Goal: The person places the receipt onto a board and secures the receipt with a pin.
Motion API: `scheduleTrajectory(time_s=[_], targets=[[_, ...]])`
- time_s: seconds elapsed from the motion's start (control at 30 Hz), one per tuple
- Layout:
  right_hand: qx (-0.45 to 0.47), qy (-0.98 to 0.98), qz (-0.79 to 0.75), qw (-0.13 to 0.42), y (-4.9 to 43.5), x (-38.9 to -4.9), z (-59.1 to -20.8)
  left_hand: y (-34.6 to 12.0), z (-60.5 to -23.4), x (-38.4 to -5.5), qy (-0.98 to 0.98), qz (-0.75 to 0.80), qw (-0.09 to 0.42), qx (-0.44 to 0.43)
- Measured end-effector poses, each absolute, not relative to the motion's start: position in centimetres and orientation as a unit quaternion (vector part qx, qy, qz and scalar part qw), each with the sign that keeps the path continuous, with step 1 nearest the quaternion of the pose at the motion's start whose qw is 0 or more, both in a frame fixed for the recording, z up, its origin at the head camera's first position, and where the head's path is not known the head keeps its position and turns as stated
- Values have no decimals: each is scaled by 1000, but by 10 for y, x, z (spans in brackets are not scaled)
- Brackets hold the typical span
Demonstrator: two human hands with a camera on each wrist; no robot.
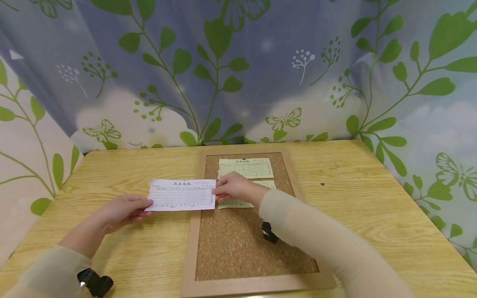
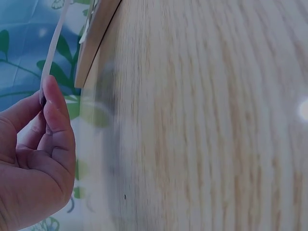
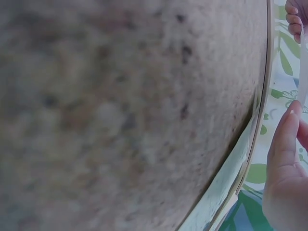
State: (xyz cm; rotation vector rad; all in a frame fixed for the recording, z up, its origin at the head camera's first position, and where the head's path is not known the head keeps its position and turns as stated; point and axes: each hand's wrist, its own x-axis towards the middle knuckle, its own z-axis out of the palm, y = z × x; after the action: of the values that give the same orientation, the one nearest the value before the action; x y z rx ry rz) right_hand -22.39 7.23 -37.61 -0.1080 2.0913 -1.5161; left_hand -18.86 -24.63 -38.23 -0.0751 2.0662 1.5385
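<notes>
A white printed form (image 1: 182,196) with a ruled grid is stretched between my two hands, raised above the table. My left hand (image 1: 124,211) pinches its left edge between thumb and fingers; the left wrist view shows the paper (image 2: 54,45) edge-on in that pinch. At the form's right edge, my right hand (image 1: 235,186) pinches it. Beneath the right hand lies a framed corkboard (image 1: 242,244). Two pale yellow-green forms lie on its upper part. The upper form (image 1: 246,169) has a small pin at its top edge, and the lower form (image 1: 235,203) is partly covered by the hand.
A small metallic pin (image 1: 322,183) lies on the wooden table (image 1: 357,223) right of the board. Behind the table hangs a leaf-and-butterfly patterned curtain (image 1: 261,62). The board's wooden frame (image 1: 257,286) makes a raised border. Black wrist straps (image 1: 95,283) show at both sleeves.
</notes>
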Motion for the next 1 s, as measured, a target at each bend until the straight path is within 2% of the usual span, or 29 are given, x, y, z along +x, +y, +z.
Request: scheduleTrajectory(time_s=[0.67,1.0], targets=[[-59,798,-532,278,101,-210,-375,-226,-383,-181,776,553,300,30],[-39,801,-532,272,119,-201,-377,-209,-381,-172,759,563,323,53]])
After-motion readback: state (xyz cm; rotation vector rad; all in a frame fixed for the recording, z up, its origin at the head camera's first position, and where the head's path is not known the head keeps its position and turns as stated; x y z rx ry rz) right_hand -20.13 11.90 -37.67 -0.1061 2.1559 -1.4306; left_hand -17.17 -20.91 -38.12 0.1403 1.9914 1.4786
